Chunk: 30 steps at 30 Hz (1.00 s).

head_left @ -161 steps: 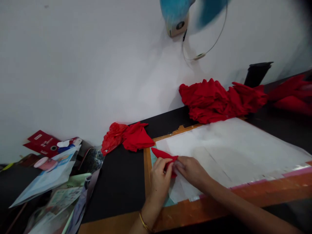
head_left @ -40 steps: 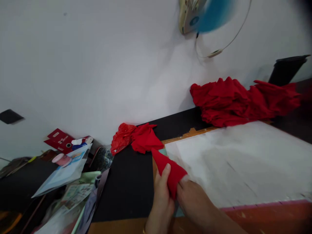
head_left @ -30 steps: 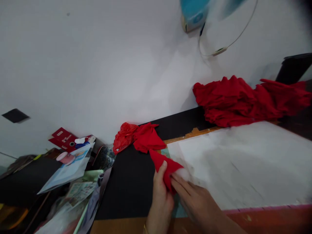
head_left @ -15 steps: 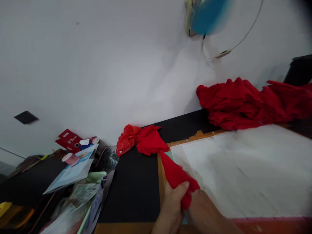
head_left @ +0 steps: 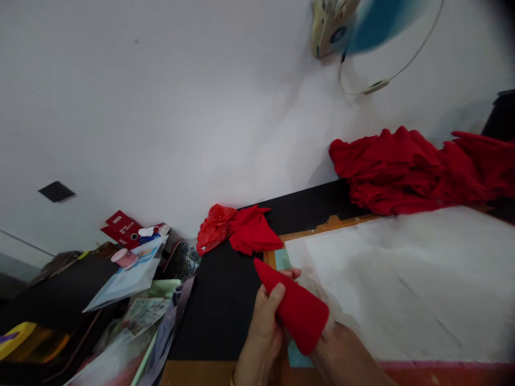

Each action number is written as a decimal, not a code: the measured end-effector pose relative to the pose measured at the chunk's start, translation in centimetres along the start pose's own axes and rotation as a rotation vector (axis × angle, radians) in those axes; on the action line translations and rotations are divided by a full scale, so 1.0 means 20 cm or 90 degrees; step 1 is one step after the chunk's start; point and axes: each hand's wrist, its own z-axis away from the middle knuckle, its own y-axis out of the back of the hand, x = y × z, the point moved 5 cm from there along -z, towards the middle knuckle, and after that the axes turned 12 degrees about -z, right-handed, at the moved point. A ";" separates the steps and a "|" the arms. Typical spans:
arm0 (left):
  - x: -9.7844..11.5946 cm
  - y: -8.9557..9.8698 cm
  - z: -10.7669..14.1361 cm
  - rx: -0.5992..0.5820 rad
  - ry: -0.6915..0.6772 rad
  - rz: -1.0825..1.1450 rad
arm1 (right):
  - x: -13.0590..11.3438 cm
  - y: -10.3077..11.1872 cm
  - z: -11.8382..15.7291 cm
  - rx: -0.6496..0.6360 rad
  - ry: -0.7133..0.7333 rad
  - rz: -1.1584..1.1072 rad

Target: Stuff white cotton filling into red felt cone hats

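Gripping firmly with my left hand [head_left: 263, 321], I'm watching this through the head camera: thumb on top, other fingers wrapped round the far side, closed on 1 red fabric cone [head_left: 295, 311]. And where is that cone? Right at the near left part of the white sheet [head_left: 374, 279], wide end towards the sheet's near edge, point aimed away past its left side.

Over to my right hand [head_left: 344, 351], at the cone's wide end, near the sheet's near left part. Fingers out of sight there! I cannot tell how far they are closed or what they have hold of; a patch of something white [head_left: 330, 326] shows between that hand and the cone's rim.

Out beyond the sheet's far left corner, a crumpled red cloth [head_left: 254, 230] touches a red plastic bag [head_left: 215, 228]. Along the sheet's far edge runs a big red heap of fabric [head_left: 410, 174]. Left of the sheet lies black tabletop [head_left: 217, 305], and well left of it a pink tub or roll [head_left: 124, 259] rests on a plastic packet [head_left: 132, 279], a red box [head_left: 120, 228] just behind. High beyond the sheet, a blue fan blade [head_left: 380, 27] blurs.
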 end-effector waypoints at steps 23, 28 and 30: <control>-0.05 -0.12 0.13 -0.101 -0.034 -0.005 | -0.08 -0.01 0.14 -0.045 -0.153 -0.160; -0.07 -0.12 0.13 -0.164 -0.026 0.051 | -0.06 0.00 0.16 -0.041 -0.142 -0.132; -0.07 -0.11 0.12 -0.154 -0.015 0.059 | -0.06 -0.04 0.16 -0.040 -0.117 -0.076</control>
